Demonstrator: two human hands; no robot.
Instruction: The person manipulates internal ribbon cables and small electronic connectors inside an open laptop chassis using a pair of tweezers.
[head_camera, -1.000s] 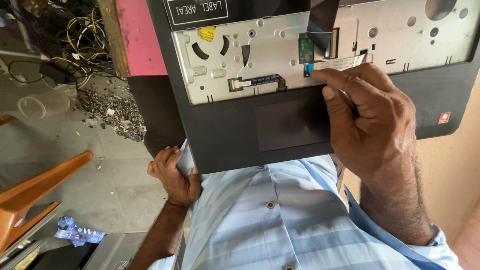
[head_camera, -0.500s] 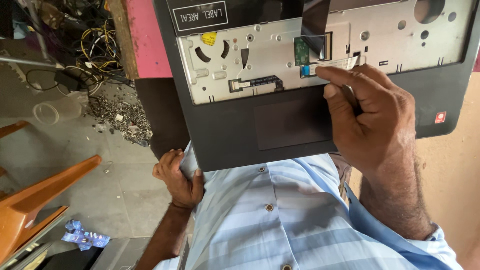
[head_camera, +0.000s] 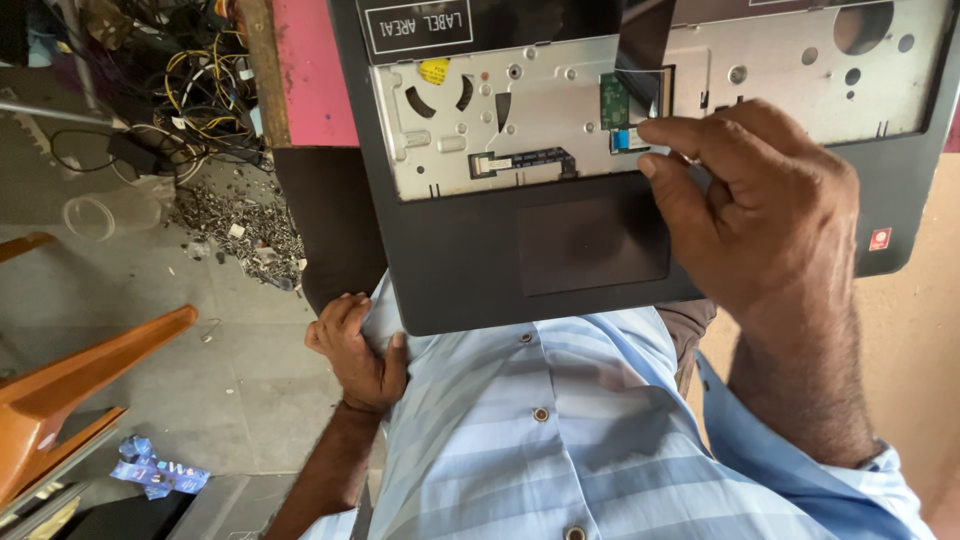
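Two fingertips of my right hand (head_camera: 760, 215) pinch the ribbon cable (head_camera: 632, 140) on the laptop palmrest (head_camera: 600, 290); I should pull it straight, gently.

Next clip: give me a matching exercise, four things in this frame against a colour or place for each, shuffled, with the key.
Things:
1. laptop panel
2. right hand
3. left hand
4. chair

Matches:
A. orange, at the left edge
B. fingertips at the blue ribbon connector
C. dark grey, with a bare metal plate
D. at the panel's lower left corner, against the striped shirt

Pairs: 1-C, 2-B, 3-D, 4-A
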